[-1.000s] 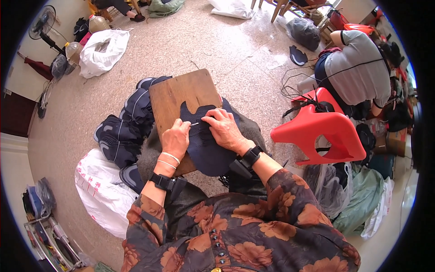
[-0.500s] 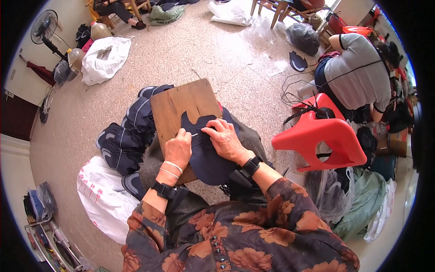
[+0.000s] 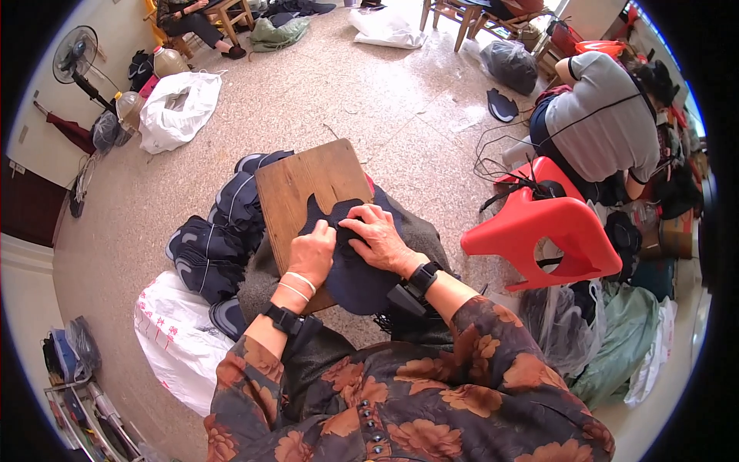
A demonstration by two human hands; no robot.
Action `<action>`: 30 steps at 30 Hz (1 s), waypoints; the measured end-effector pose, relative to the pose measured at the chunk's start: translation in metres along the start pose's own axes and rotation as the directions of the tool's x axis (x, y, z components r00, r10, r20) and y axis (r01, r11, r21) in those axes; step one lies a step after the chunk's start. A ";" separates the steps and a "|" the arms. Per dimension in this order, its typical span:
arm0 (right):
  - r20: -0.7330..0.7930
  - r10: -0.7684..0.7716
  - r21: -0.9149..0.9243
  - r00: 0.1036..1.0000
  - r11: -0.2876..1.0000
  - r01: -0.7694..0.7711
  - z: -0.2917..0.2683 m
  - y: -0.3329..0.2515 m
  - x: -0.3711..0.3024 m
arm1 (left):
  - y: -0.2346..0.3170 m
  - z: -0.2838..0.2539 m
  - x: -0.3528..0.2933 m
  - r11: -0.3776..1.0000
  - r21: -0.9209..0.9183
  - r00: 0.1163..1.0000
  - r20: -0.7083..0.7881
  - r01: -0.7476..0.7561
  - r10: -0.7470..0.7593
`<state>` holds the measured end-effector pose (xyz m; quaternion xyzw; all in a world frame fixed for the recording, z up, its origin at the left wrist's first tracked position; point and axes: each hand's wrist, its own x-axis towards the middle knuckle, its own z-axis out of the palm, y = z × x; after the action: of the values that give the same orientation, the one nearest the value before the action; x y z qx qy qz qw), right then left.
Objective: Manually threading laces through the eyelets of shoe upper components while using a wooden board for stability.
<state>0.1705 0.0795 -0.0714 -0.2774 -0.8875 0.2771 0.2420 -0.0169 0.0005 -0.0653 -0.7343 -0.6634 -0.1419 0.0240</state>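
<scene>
A dark navy cut piece of fabric (image 3: 356, 286), with two notched lobes at its far end, lies over a wooden board (image 3: 308, 173) across my lap. My left hand (image 3: 312, 258) is closed on the piece's left side, thumb and forefinger pinched together near its middle; what they hold is hidden. My right hand (image 3: 381, 240) lies on the right part of the fabric, fingers bent and thumb tip pinching it close to the left fingertips.
Tied bundles of dark pieces (image 3: 208, 246) lie left of the board, beside a white sack (image 3: 173, 331). A red plastic stool (image 3: 570, 231) lies on the right, near a bent-over person (image 3: 608, 115). A white bag (image 3: 177, 108) stands at the far left.
My left hand has moved slightly right and closer to the right hand. A small light strip seen at its fingertips before is now out of sight. The right hand's fingers have bent a little more.
</scene>
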 end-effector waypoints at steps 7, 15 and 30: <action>0.002 0.032 0.054 0.999 0.998 -0.033 0.001 0.004 -0.003 | -0.003 0.004 0.001 0.944 -0.301 0.984 -0.076 0.132 -0.162; -0.035 0.045 0.125 0.998 0.991 -0.040 0.007 0.015 -0.003 | 0.008 0.004 0.008 0.876 -0.423 0.958 -0.059 0.230 -0.280; -0.150 0.001 0.124 0.989 0.992 0.018 0.016 0.015 0.000 | -0.002 0.010 -0.002 0.836 -0.509 0.967 -0.026 0.205 -0.253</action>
<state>0.1667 0.0844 -0.0922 -0.2780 -0.8490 0.3096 0.3258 -0.0174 0.0013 -0.0759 -0.6230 -0.6848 -0.3450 -0.1542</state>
